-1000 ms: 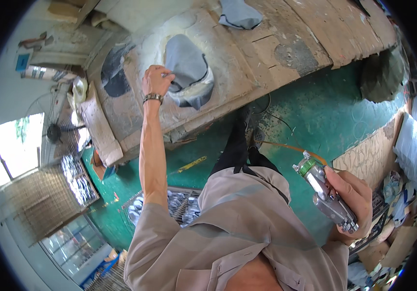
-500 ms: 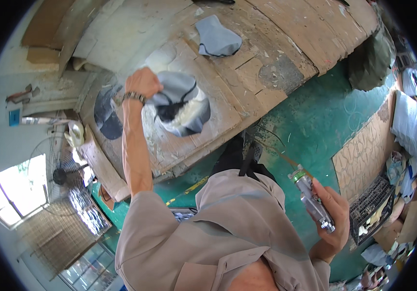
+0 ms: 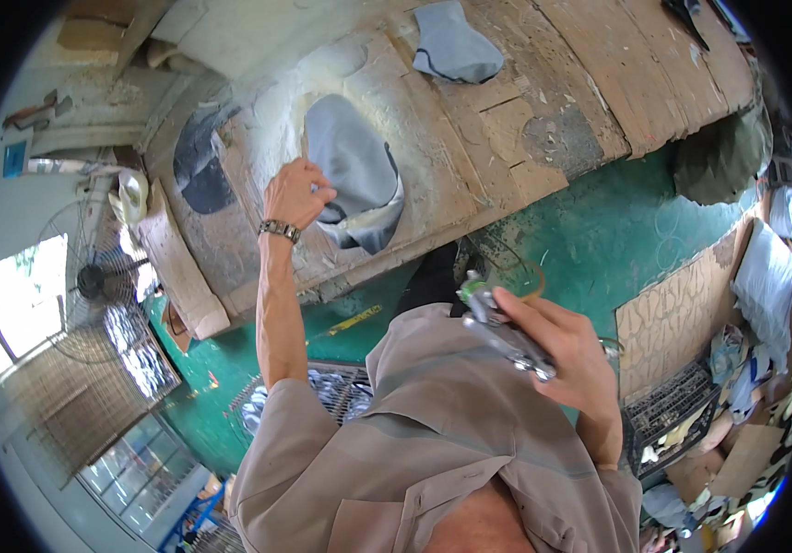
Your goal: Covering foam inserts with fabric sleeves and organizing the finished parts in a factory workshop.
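A grey fabric piece (image 3: 352, 155) with a black-edged rim and a strip of pale lining lies on the cardboard-covered table (image 3: 456, 207). At its left edge, my left hand (image 3: 296, 192) has its fingers curled in and pinches the material. My right hand (image 3: 569, 355) is wrapped round a silver spray gun (image 3: 509, 343) with a green ring at its front end. The gun is held in front of my body, off the near edge of the table and apart from the fabric. A thin hose (image 3: 536, 278) shows beside it.
Another grey fabric piece (image 3: 456, 46) lies farther back on the table. Dark material (image 3: 202, 166) is at the table's left. A fan (image 3: 92, 279) stands at left, a crate of grey pieces (image 3: 322, 392) below the table, and a black crate (image 3: 671, 419) at right.
The fabric piece has turned over, its smooth grey side now uppermost. My left hand has come nearer along its left edge. The spray gun has moved left and up toward the table.
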